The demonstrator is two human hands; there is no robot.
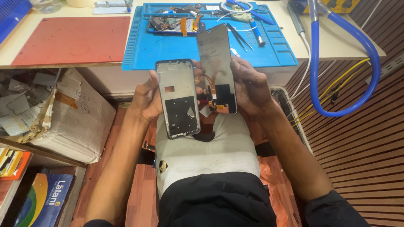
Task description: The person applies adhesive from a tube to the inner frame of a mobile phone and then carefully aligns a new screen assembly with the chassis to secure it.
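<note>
A: Phone frame (177,98), dark, upright, inner side up — held over lap, below tabletop (63,12) edge. Left hand (148,98) closed round its left edge.

B: Display panel (216,69)?

A: Just beside frame, right of it; orange flex cable (210,86) on back. Right hand (249,86) grips its right edge.

B: Bench?

A: Blue mat (168,50) w/ tweezers (240,37), red mat (71,40).

Both forearms reach forward from the lap, hands raised side by side; left hand (147,98) and right hand (251,88) each curled in a grip, thumbs inward.
</note>
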